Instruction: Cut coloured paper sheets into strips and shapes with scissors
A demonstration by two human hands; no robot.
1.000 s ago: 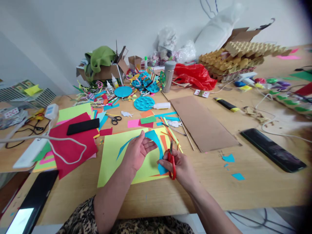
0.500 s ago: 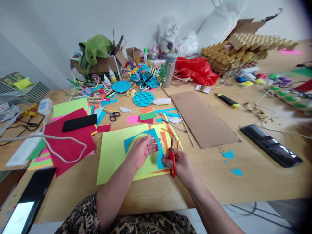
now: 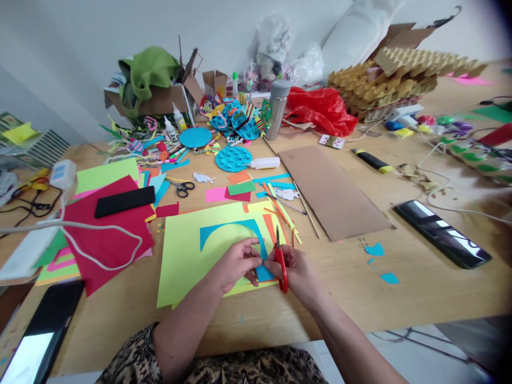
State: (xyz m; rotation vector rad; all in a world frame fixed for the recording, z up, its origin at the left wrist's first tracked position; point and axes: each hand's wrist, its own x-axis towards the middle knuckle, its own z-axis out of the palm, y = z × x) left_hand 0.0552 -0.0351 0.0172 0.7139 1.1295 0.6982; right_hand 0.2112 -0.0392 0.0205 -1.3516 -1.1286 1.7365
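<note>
Couldn't make out any brand names or wording here: the labels on the white glue bottles (image 3: 169, 128) were too small to read, and the tiny dark marks on the table (image 3: 352, 298) near the blue scraps (image 3: 375, 249) were a blur. The playing card (image 3: 332, 141) at the back did show red pips.

The blue paper (image 3: 250, 228) was a plain, bright leftover shape, an arch with a smoothly curved inner edge and a squared corner at its far left end. It was over the yellow-green sheet (image 3: 188, 256), its near end between both hands. The left hand (image 3: 238, 262) had its fingers curled and thumb against the strip; can't tell if it was really pinching. The right hand (image 3: 291, 266) gripped the red scissors (image 3: 282, 269), blades pointing away, thumb right by the strip too.
</note>
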